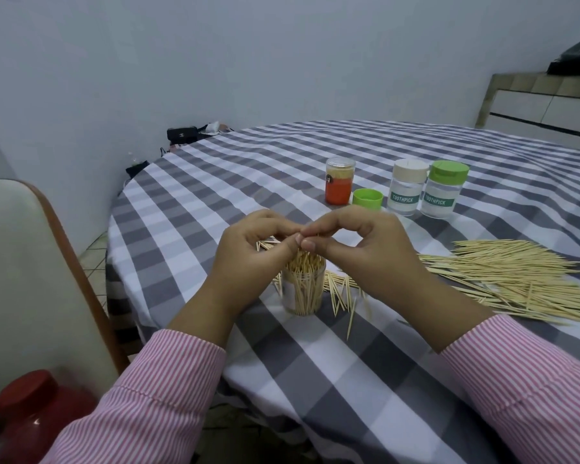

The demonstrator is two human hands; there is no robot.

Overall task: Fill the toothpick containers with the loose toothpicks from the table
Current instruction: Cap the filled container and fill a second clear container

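sleeves: pink-striped sleeves [168,380] fill the bottom of the view, both forearms reaching forward over the desk [332,380], which wears a grey-white check cloth.
left hand: left hand [248,252] curled, fingertips pinching a small bunch of toothpicks right over the jar mouth; a few tips stick out to its left.
right hand: right hand [359,249] curled too, thumb and forefinger meeting the left fingertips on the same bunch; how many sticks it holds, can't tell.
open container: clear open container [303,286] stands upright directly under the joined fingertips, between the two wrists, already packed close to the rim with upright toothpicks.
key relation: container sits straight below the pinch, its long axis vertical; held sticks look roughly upright, so the drop is likely straight down. Both hands about equally near.
loose pile: big loose toothpick pile [516,279] lies flat to the right, nearer the right hand, sticks mostly running left-right; small scatter [344,293] just beside the jar base.
other containers: orange container [339,184], white-lid container [407,187], green-lid container [444,189] stand capped behind; loose green lid [367,198] beside the orange one, probably for the open jar.
stage: judging by fill, this jar is almost done; plenty of loose sticks left.
risk: tight packing may make new sticks jam or spill.
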